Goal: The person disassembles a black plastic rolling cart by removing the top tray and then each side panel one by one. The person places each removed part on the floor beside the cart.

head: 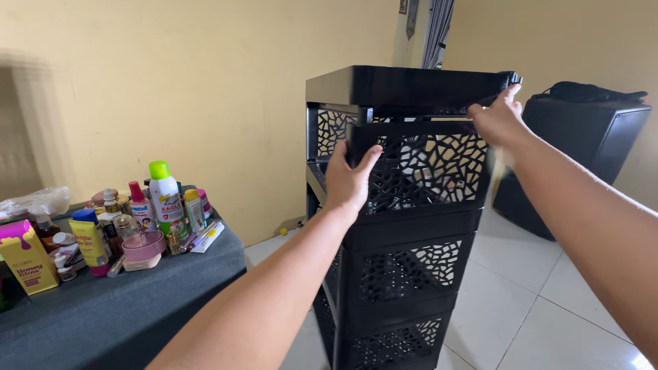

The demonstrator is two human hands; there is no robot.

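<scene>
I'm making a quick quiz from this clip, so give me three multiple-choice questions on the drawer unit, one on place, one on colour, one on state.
1. Where is the left hand?
A. on the top drawer's front
B. on the table
C. on the floor

2. What colour is the drawer unit?
A. white
B. black
C. green

3. How does the top drawer sit?
A. taken out
B. fully shut
C. pulled partly out

Answers: 1 A, the palm presses its front left corner. 2 B, frame and drawers are all black. 3 C, its front stands forward of the frame, while the right hand grips the top edge.
</scene>
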